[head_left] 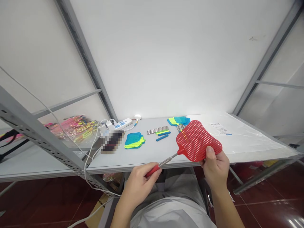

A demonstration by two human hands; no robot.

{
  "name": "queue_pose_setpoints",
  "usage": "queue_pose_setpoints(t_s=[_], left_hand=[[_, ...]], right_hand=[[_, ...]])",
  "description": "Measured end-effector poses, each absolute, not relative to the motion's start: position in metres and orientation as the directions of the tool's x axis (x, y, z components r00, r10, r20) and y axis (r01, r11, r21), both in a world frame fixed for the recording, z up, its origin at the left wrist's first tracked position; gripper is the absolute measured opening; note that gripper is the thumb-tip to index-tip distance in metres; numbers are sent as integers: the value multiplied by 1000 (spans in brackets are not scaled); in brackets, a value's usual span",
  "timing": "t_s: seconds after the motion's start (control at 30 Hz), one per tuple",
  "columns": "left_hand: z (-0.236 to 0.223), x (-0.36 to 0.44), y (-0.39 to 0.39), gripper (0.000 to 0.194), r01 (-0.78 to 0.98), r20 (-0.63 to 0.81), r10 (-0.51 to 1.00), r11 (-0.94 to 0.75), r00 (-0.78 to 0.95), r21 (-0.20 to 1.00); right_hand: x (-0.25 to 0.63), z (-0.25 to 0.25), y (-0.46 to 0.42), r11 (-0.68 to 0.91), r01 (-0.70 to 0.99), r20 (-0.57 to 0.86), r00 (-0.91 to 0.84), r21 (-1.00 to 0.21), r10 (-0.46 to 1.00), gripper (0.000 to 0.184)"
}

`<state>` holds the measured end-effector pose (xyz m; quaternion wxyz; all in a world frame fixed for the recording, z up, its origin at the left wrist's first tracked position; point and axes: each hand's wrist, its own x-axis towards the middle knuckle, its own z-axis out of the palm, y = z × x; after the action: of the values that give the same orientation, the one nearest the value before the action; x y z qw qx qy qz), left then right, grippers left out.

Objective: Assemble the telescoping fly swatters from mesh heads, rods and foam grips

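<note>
A red fly swatter point(197, 141) with a metal rod and a red grip is held over the front edge of the grey table point(152, 155). My left hand point(140, 182) is closed round the red grip at the lower end. My right hand point(215, 166) pinches the lower right edge of the red mesh head, thumb on top. On the table behind lie a stack of blue and green swatter heads point(134, 141), a bundle of metal rods point(157, 129), loose green and blue grips point(162, 134), and several assembled swatters point(179, 121).
A white power strip point(121, 124) with cables sits at the back left beside a blurred dark object point(112, 142). A clear plastic sheet with a label point(237, 134) covers the table's right side. Grey metal shelf struts point(40, 137) cross at left. Colourful packaged items point(71, 126) lie far left.
</note>
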<state>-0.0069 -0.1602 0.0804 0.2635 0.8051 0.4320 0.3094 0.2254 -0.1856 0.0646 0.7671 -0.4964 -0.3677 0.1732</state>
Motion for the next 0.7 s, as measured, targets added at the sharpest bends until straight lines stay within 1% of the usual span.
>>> queue_pose_setpoints(t_s=[0.1,0.2,0.37,0.5,0.6,0.7], left_hand=[[79,-7,-161,33,572,284,849,-514,446,639],[75,-6,-160,32,579,315,837,-539,447,612],[69,-7,-158,29,594,362,832,-554,420,584],[70,-9,-157,25,616,320,840,-540,439,573],[72,-9,-156,29,626,271,847,-523,458,578],[75,-8,-158,31,614,230,852,-503,470,609]], right_hand=[[224,68,-186,422,109,376,685,-900,625,41],[223,72,-187,398,109,357,692,-911,628,40],[222,76,-186,347,30,272,685,-937,676,40],[224,75,-185,354,-2,267,653,-935,709,41],[226,72,-184,360,-16,272,624,-933,733,42],[228,71,-183,361,-33,268,608,-932,747,41]])
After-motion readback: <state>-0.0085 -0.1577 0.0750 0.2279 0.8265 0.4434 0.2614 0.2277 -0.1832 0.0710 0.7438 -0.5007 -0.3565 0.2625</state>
